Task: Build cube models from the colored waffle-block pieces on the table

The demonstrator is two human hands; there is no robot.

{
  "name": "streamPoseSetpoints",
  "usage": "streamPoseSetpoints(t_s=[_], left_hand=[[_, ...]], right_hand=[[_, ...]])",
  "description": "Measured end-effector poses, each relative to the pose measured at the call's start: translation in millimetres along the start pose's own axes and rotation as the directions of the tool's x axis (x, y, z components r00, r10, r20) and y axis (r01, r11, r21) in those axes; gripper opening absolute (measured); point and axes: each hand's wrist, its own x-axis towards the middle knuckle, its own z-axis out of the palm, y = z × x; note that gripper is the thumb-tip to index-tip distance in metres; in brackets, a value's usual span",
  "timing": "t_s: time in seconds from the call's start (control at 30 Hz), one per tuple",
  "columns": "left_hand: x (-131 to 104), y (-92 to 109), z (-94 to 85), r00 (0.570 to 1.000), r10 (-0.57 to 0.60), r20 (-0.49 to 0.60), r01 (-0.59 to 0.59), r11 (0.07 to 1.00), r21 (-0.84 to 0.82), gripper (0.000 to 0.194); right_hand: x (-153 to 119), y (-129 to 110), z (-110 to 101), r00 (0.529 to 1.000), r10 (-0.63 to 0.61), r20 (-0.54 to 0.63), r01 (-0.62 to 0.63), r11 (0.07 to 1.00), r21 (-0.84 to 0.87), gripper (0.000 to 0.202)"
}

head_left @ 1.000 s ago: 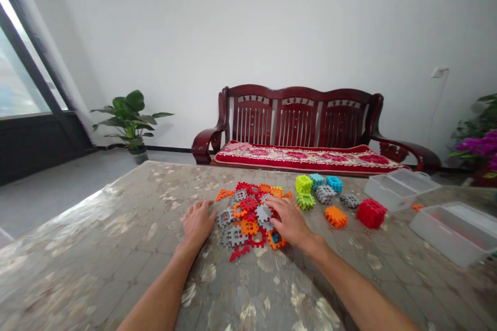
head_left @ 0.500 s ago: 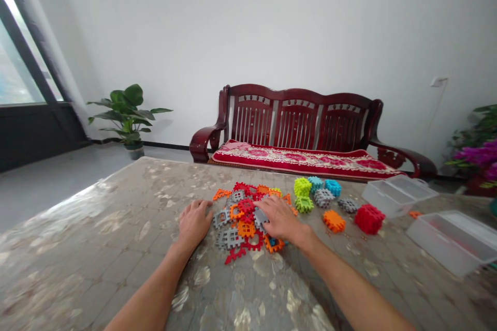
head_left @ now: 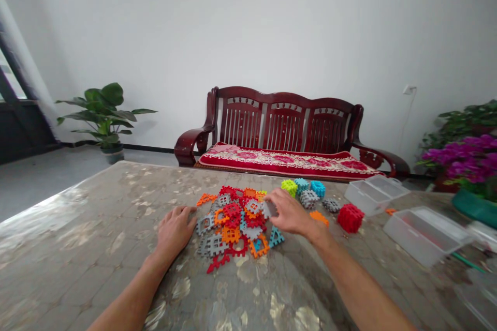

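Note:
A loose pile of red, orange, grey and blue toothed plastic pieces, among them a red piece [head_left: 232, 210], lies on the patterned tablecloth [head_left: 116, 238]. Just left of the pile, my left hand [head_left: 175, 227] rests on the cloth with its fingers apart, holding nothing. At the pile's right edge my right hand [head_left: 289, 212] grips a flat grey piece [head_left: 269, 210] between thumb and fingers. A blue triangular piece [head_left: 276, 237] lies below that hand. The hand partly covers the things behind it.
Beyond my right hand sit a lime cluster [head_left: 289, 187], blue clusters [head_left: 317, 189], grey ones [head_left: 309, 198], an orange stack [head_left: 319, 218] and a red block [head_left: 350, 217]. Two clear plastic boxes [head_left: 427, 235] stand at the right. A wooden bench [head_left: 283, 119] stands behind.
My right hand has lifted slightly with the grey piece and moved right relative to the pile, uncovering pieces there. The camera view has turned to the right. My left hand stays beside the pile.

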Motion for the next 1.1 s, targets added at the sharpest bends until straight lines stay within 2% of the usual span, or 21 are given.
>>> streamPoseSetpoints(t_s=[0.13,0.23,0.3,0.37,0.67,0.93,1.1], left_hand=[[1,0,0.3,1.0,-0.007,0.02,0.007,1.0,0.012,0.042],[2,-1,1.7,1.0,-0.002,0.026,0.002,1.0,0.019,0.043],[3,-2,3.4,1.0,0.008,0.019,-0.009,1.0,0.023,0.043],[4,-4,5.4,1.0,0.016,0.012,-0.017,1.0,0.023,0.042],[6,-4,5.8,0.999,0.026,0.031,-0.027,0.999,0.037,0.042],[7,-5,5.8,0.999,0.02,0.04,-0.022,0.998,0.052,0.043],[7,-4,6.9,0.999,0.018,0.03,-0.02,0.999,0.051,0.041]], right_hand=[[-16,79,-27,0.985,0.149,-0.085,-0.148,0.989,0.014,0.056],[-26,132,-41,0.952,0.302,-0.045,-0.303,0.953,-0.007,0.06],[-30,156,-46,0.936,0.351,0.003,-0.351,0.935,-0.045,0.061],[-31,169,-49,0.926,0.373,0.052,-0.368,0.926,-0.088,0.061],[-21,180,-43,0.915,0.368,0.168,-0.339,0.924,-0.179,0.063],[-19,171,-44,0.907,0.36,0.22,-0.303,0.919,-0.253,0.078],[-17,164,-43,0.885,0.402,0.233,-0.332,0.898,-0.288,0.074]])
